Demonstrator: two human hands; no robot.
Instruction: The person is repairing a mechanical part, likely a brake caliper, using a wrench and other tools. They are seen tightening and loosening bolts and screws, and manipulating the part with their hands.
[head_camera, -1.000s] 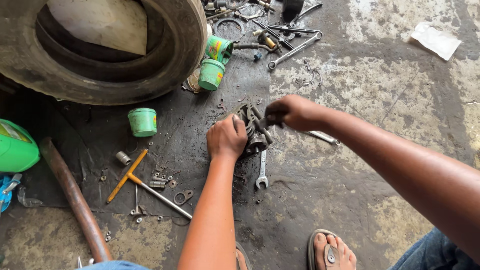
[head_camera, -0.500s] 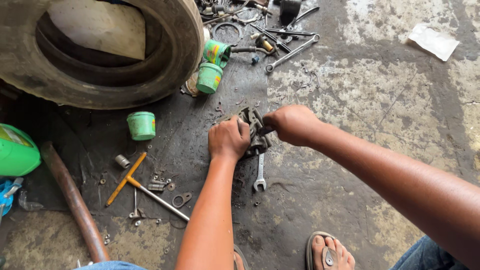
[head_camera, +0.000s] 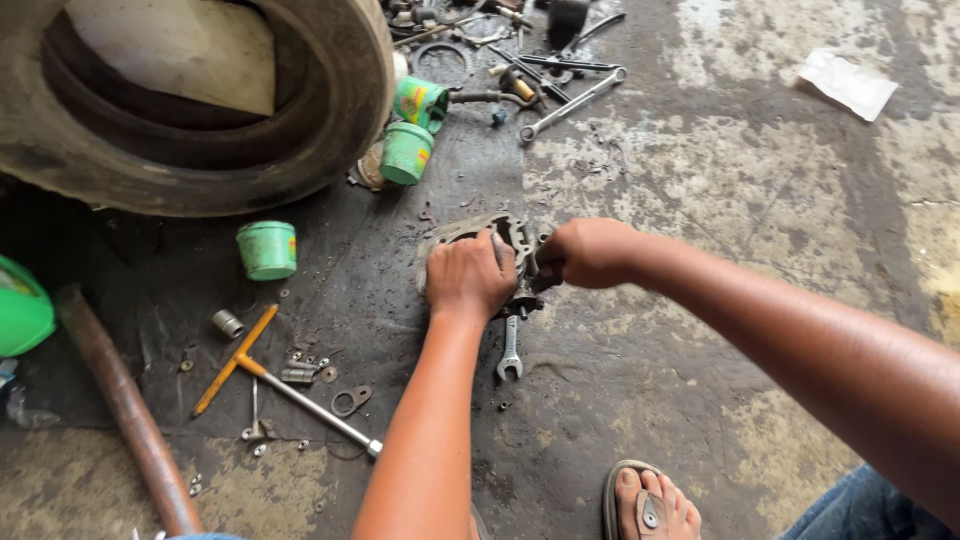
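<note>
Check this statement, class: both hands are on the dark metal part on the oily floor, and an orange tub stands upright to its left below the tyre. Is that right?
Not quite. The tub is green, not orange, as the head view shows. The rest holds: left hand and right hand are on the metal part, below the tyre.

engine part (head_camera: 512, 236): greasy dull metal | spanner (head_camera: 509, 350): bright metal | floor (head_camera: 720, 200): rough concrete

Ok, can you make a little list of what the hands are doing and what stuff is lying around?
left hand: pressing down on a dark metal part on the floor
right hand: gripping the same part from its right side
under the hands: small wrench
left of them: green cups, yellow-handled tool, rusty pipe
top left: big tyre
</note>
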